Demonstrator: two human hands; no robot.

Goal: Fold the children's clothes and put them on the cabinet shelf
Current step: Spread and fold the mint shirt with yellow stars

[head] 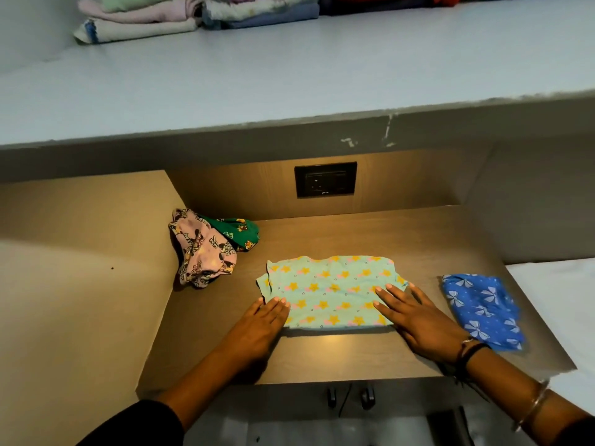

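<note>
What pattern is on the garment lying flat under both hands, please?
Yellow stars with small pink marks on mint green garment, clearest in the head view.

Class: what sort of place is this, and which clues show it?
Likely a bedroom at home: folded clothes stacked on the shelf, a wall socket above a wooden counter, and a star-print top.

1. Desk (322, 355): bare strip along front edge, bare patch behind star top (331, 291).
2. L side shut in by side panel (96, 284); pink/green heap (206, 249) sits against it.
3. R: blue cloth (483, 310) near desk edge.
4. Shelf (289, 75) overhead: front bare, folded stacks (193, 17) at back.
</note>
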